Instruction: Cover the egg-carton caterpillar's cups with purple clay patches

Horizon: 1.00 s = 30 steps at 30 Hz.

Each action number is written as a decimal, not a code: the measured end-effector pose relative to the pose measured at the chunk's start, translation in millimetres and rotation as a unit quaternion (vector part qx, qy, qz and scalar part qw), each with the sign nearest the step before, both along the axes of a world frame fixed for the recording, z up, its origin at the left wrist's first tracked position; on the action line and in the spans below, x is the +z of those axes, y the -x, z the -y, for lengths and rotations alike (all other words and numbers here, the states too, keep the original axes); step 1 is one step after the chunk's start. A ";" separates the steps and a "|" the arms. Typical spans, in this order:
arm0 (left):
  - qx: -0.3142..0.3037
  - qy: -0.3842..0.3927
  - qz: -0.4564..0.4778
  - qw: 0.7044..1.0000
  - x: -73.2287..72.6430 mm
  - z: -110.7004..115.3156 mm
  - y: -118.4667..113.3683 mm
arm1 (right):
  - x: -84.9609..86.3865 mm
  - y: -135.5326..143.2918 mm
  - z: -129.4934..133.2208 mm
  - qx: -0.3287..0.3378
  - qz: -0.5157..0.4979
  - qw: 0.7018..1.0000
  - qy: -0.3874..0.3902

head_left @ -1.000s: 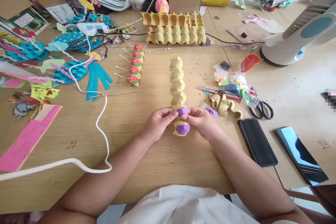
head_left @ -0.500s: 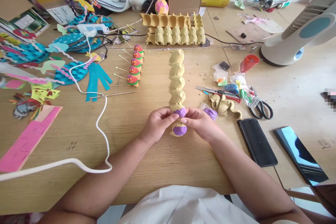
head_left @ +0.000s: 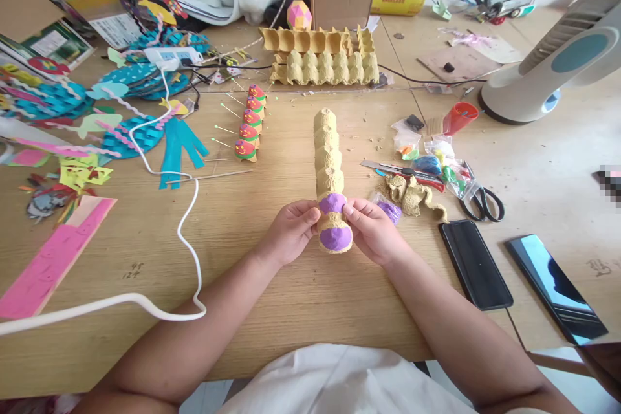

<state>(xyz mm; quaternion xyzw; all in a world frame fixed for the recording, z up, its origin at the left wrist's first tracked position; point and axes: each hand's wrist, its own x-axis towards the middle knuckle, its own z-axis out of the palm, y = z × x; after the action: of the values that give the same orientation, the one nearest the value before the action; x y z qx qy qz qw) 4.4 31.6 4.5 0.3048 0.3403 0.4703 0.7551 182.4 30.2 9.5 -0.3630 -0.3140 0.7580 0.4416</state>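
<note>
Both hands hold a strip of egg carton (head_left: 328, 158), a row of several tan bumps pointing away from me. Its two nearest bumps carry purple clay (head_left: 336, 238) on their tops. My left hand (head_left: 295, 229) pinches the strip's left edge beside the second bump. On the right edge, my right hand (head_left: 373, 228) grips it between thumb and fingers. Just beyond my right hand lies a small bag of purple clay (head_left: 388, 208). To the left stands a painted egg-carton caterpillar (head_left: 248, 132) with red and green bumps and pins.
Uncut egg cartons (head_left: 332, 66) lie at the back. Right of the strip are a utility knife (head_left: 398, 169), carton scraps (head_left: 411, 197), scissors (head_left: 482, 202), two phones (head_left: 478, 265) and a fan (head_left: 543, 71). A white cable (head_left: 187, 233) and paper crafts (head_left: 58, 259) spread over the left.
The strip has tilted, its near end raised toward me and its far end looking shorter. My thumbs have moved from the purple bump's top to the strip's sides.
</note>
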 end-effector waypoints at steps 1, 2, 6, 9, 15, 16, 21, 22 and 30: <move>-0.008 -0.005 -0.003 1.000 -0.6 -0.5 0.4 | 0.2 -0.7 -0.4 -0.003 0.013 1.000 -0.011; -0.010 -0.008 -0.009 1.000 -1.2 -0.9 0.8 | 0.4 -1.2 -0.7 -0.005 0.025 0.999 -0.023; 0.037 -0.021 -0.059 0.997 -6.0 -1.5 1.8 | -0.6 -1.2 -1.0 -0.001 0.058 0.996 -0.071; 0.054 -0.043 -0.097 0.993 -12.9 -1.3 4.2 | -2.9 -0.2 -1.3 0.006 0.056 0.995 -0.082; 0.060 -0.079 -0.123 0.987 -20.9 -3.3 8.3 | -7.6 1.4 -3.2 0.005 0.055 0.996 -0.076; 0.061 -0.074 -0.116 0.989 -19.7 -3.7 7.8 | -8.2 1.6 -3.7 0.005 0.053 0.996 -0.076; 0.039 -0.023 -0.031 0.998 -10.3 -4.7 1.5 | -11.5 2.0 -6.8 -0.010 0.050 0.996 -0.077; 0.046 -0.015 -0.021 0.999 -9.4 -4.8 0.4 | -12.1 2.1 -7.3 -0.011 0.050 0.996 -0.074; 0.076 0.009 0.023 0.997 -10.8 -8.4 -1.4 | 0.4 6.3 -7.6 0.001 0.022 0.999 -0.038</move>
<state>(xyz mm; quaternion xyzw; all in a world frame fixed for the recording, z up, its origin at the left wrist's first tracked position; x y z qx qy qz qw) 5.8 39.9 -6.3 0.2601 0.3492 0.5298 0.7278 176.1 37.8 9.9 -0.3624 -0.3524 0.7381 0.4469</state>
